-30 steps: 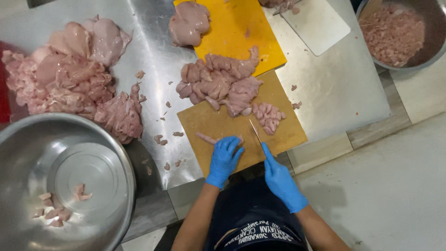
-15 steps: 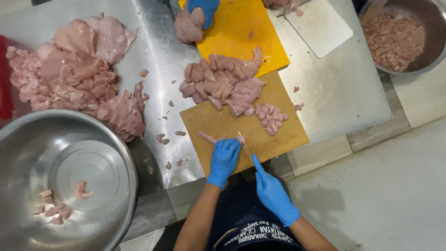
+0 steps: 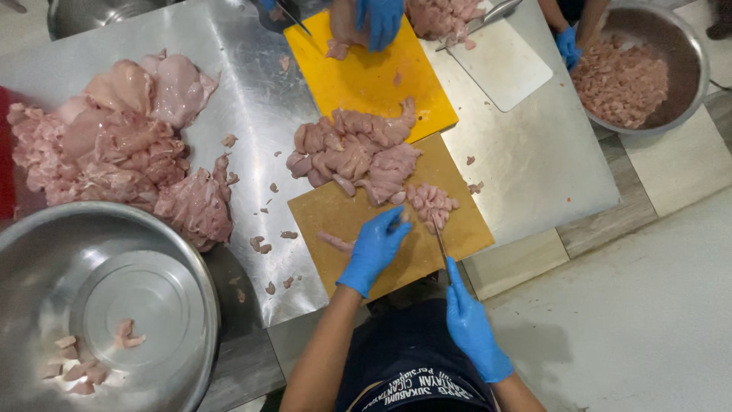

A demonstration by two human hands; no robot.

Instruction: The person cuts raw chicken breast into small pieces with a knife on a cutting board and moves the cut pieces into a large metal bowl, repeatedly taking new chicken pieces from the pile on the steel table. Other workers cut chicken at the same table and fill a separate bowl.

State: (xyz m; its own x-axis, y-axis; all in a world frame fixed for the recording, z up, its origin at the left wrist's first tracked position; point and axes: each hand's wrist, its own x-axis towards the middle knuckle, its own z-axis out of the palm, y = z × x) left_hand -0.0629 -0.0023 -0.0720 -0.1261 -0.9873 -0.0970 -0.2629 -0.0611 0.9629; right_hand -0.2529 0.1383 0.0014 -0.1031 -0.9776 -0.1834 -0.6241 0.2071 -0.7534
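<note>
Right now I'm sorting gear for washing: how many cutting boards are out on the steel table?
3. A brown board lies nearest, under the left hand; a yellow board sits just beyond it; a white board lies to the yellow one's right. Meat may hide others.

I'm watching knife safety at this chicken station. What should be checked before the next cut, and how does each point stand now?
1. Right hand grips the knife: ok.
2. Left hand clear of the blade: ok, a gap shows between them.
3. Meat pinned under the left fingers: cannot tell, the hand covers it.
4. Brown cutting board flat on the steel table: ok.
5. Room on the board: ok, bare patch beside the loose strip.
6. Co-worker's hand away from this board: ok, it is on the yellow board.
</note>
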